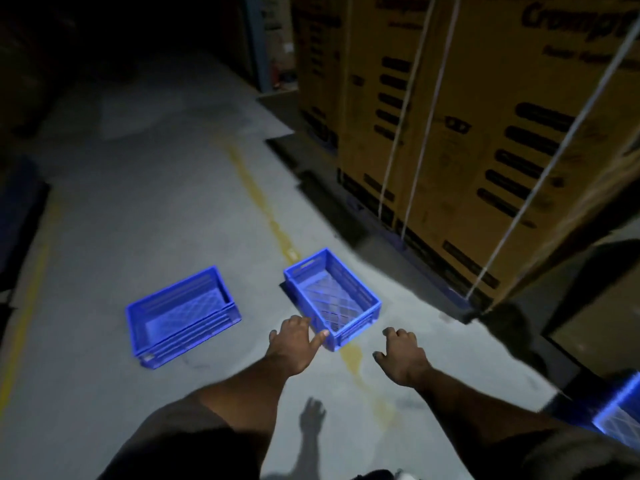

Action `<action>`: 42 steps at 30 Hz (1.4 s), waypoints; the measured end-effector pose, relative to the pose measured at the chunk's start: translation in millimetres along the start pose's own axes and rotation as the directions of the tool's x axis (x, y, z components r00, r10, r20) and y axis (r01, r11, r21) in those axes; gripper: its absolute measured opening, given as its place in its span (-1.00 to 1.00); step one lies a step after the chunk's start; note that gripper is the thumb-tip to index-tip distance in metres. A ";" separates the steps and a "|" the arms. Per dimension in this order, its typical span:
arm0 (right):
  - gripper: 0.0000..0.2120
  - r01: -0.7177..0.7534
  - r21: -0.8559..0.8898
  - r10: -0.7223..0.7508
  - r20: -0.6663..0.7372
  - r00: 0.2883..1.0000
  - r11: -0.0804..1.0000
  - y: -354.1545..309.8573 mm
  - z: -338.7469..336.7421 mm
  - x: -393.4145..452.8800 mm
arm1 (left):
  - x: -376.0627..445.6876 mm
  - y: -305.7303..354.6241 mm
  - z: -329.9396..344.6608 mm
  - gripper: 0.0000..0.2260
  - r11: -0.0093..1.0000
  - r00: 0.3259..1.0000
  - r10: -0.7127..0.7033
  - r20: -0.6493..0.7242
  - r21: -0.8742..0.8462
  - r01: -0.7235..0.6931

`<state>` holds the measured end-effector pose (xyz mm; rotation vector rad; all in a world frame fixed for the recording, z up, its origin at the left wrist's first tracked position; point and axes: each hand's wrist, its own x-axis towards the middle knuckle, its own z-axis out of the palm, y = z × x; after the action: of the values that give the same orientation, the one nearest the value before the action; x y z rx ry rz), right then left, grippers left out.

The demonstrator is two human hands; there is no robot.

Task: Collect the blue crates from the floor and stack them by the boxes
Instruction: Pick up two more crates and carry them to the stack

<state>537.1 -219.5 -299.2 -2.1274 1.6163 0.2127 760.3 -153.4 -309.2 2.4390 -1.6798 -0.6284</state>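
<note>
Both hands out, palms down, fingers spread, nothing held. Left hand [292,342] overlaps the near corner of a blue latticed plastic crate [334,299]; contact or hover, cannot tell. Right hand [401,355] hangs over bare floor, just right of that crate, apart from it.

Second blue plastic crate [181,317] sits on the floor to the left, apart from the first, both empty and mouth-up. A third blue crate [620,407] is cut off at the right edge, blurred.

Worn yellow floor line [263,202] runs under the near crate. Tall brown cardboard boxes [467,133] strapped with white bands [424,126] stand right, on a dark pallet base [426,258] that juts toward the crate.

Far left and rear lost in darkness. Grey concrete floor [138,202] open ahead between the crates and down the aisle.
</note>
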 end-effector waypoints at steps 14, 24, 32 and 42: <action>-0.49 0.440 -0.103 -0.419 0.176 0.891 0.892 -179.9 14.3 128.7 | 15.3 -144.4 -57.5 -0.45 0.887 0.878 -0.453 -0.151 -0.172 0.428; -0.49 0.634 -0.102 -0.576 0.328 0.749 0.766 -291.4 31.9 191.9 | 21.9 -232.0 -62.5 -0.52 0.637 0.668 -0.740 -0.080 -0.401 0.658; -0.48 0.641 -0.142 -0.563 0.362 0.743 0.754 -392.5 63.6 242.5 | 53.2 -343.6 -72.5 -0.52 0.564 0.609 -0.791 -0.058 -0.453 0.690; -0.43 0.520 -0.218 -0.417 0.386 0.823 0.826 -536.9 105.3 278.5 | 105.4 -517.7 -108.4 -0.32 0.703 0.775 -0.631 -0.040 -0.451 0.549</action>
<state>1142.0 -304.8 -359.2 -2.4979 0.8652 0.6545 1284.0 -68.2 -405.6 2.5701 -0.5573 -0.6916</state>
